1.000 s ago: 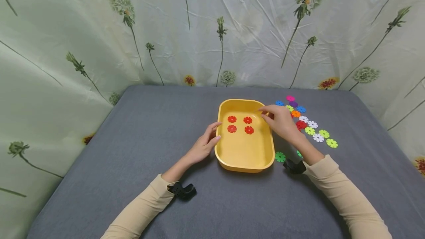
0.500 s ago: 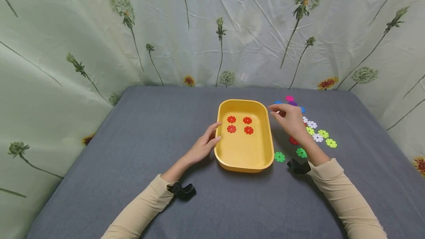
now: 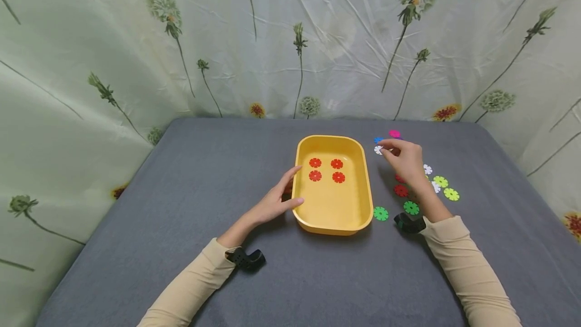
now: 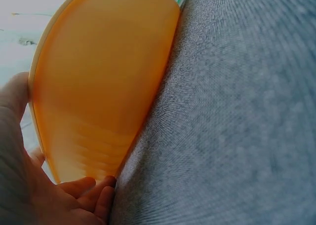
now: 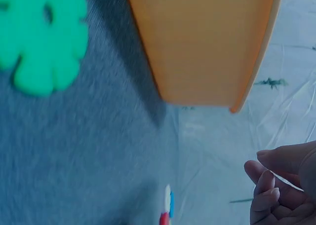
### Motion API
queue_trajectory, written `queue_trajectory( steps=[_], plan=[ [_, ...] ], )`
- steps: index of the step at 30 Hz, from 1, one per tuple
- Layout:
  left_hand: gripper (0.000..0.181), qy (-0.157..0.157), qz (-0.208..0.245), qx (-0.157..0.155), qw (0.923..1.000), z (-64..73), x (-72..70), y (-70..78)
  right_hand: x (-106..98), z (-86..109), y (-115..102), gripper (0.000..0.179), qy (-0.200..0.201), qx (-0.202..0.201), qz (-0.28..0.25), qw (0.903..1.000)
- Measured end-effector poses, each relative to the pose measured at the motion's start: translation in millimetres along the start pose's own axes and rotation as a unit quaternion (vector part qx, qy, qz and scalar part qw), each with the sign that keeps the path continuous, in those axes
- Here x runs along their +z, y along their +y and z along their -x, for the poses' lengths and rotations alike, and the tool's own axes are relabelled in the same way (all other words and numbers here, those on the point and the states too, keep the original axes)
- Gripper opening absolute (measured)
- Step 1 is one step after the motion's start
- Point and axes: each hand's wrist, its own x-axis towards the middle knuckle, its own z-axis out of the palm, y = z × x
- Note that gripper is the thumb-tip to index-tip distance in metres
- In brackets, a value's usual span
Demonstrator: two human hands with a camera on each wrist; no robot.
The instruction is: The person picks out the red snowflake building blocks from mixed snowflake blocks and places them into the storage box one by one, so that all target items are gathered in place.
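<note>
Four red discs (image 3: pixel 338 177) lie flat in the yellow tray (image 3: pixel 333 211), set as two rows of two in its far half, each apart from the next; the spacing seems deliberate, perhaps so that every piece shows singly. The tray stands upright on the grey table (image 3: pixel 218 165). At its left edge the left hand (image 3: pixel 273 202) spreads thumb and index finger over the rim, with other fingers by the outer wall (left wrist view), a hold that probably guards against sliding. Beyond the right wall, the right hand (image 3: pixel 405 161) hovers with thumb and index tips nearly meeting; nothing shows between them. A white disc (image 3: pixel 378 150) appears just beside those tips in the head view, apparently on the table. Behind it lie a blue disc (image 3: pixel 378 140) and a pink disc (image 3: pixel 394 134); green discs (image 3: pixel 381 213) lie nearer the front, yellow-green discs (image 3: pixel 451 194) to the right. The right hand hides part of this scatter, so its count is uncertain. The tray's raised right wall stands between the two groups. Flowered cloth (image 3: pixel 227 39) hangs behind.
</note>
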Motion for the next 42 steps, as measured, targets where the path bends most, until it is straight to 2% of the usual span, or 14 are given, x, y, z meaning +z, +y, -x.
queue_trajectory(
  steps=[3, 6, 17, 24, 42],
  plan=[
    [0.077, 0.009, -0.009, -0.006, 0.9999, -4.2, 2.2, -14.8, -1.1, -0.8, 6.6, 0.019, -0.010, 0.015, 0.012, 0.9998],
    [0.077, 0.017, -0.020, -0.006, 0.9996, -4.3, 3.9, -19.7, -1.8, -1.3, 11.9, 0.020, -0.018, 0.029, 0.022, 0.9992],
    [0.074, 0.021, -0.018, 0.018, 0.9994, -2.8, 5.1, -19.3, -2.9, -3.1, 25.4, 0.025, -0.048, 0.087, 0.029, 0.9947],
    [0.074, 0.024, -0.018, 0.023, 0.9993, -4.1, 2.6, -19.6, -4.0, -7.5, 32.1, 0.030, -0.071, 0.119, 0.028, 0.9900],
    [0.074, 0.024, -0.024, 0.020, 0.9992, -5.3, 4.5, -20.3, -2.0, -9.5, 47.9, 0.035, -0.137, 0.150, 0.058, 0.9775]
  ],
)
